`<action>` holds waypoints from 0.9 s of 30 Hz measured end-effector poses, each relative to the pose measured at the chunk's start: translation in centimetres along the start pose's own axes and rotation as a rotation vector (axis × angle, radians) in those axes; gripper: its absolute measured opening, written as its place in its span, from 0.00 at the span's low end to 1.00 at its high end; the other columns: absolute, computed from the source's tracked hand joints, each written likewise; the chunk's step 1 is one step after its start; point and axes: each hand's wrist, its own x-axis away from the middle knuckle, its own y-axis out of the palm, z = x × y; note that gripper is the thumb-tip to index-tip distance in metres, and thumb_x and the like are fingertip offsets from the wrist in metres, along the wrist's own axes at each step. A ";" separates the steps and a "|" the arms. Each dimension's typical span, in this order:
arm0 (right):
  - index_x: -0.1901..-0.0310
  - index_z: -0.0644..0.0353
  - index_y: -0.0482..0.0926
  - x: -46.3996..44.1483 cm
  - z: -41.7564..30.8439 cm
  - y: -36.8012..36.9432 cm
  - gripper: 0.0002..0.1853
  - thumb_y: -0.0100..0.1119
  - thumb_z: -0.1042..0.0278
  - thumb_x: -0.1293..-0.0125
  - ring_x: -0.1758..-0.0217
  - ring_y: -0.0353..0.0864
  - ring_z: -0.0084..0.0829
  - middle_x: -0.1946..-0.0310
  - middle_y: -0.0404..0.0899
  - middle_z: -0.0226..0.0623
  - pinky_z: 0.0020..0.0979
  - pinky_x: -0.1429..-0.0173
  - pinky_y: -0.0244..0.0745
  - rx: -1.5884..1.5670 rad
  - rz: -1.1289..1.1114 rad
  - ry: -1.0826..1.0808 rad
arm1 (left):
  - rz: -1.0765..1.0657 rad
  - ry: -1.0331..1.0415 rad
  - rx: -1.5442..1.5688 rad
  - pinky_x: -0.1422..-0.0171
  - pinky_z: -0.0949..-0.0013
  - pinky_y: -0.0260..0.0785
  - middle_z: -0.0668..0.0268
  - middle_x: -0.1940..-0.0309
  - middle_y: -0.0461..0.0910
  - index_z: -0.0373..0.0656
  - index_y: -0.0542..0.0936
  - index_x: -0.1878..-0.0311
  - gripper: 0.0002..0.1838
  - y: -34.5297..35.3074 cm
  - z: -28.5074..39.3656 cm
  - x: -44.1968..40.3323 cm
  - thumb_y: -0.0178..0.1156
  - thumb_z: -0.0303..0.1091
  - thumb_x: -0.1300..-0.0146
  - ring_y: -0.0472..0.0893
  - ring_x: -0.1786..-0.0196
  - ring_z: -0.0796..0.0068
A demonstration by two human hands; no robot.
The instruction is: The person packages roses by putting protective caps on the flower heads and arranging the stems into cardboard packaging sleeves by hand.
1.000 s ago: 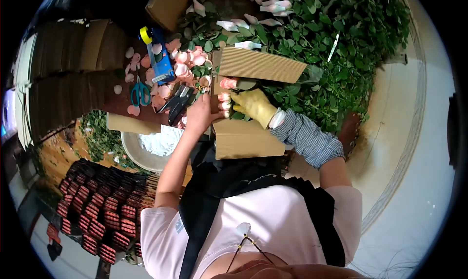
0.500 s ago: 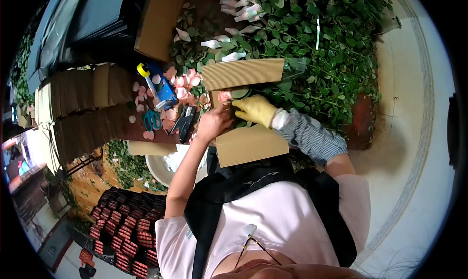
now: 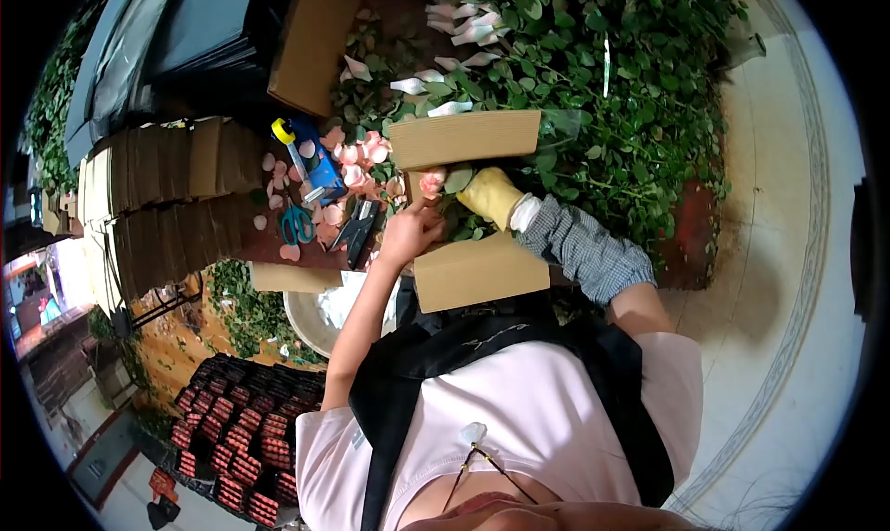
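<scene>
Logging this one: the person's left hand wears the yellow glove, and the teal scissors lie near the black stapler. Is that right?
Not quite: the head view shows the yellow glove on the right hand; the left hand is bare. The teal scissors do lie near the black stapler.

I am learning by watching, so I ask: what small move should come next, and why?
Probably a gentle nudge with the left hand to settle the pink rose: that hand is close to the flower, which lies between the upper cardboard panel and the lower cardboard panel, spread apart. The gloved right hand seems near enough to help.
</scene>
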 end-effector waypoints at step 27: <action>0.45 0.61 0.79 1.7 -0.6 0.0 0.20 0.63 0.61 0.36 0.49 0.81 0.50 0.52 0.82 0.51 0.44 0.46 0.77 -0.812 0.519 0.083 | 0.408 -0.429 0.184 0.29 0.51 0.60 0.42 0.35 0.66 0.43 0.85 0.51 0.23 5.8 -3.1 -1.0 0.75 0.42 0.49 0.66 0.33 0.43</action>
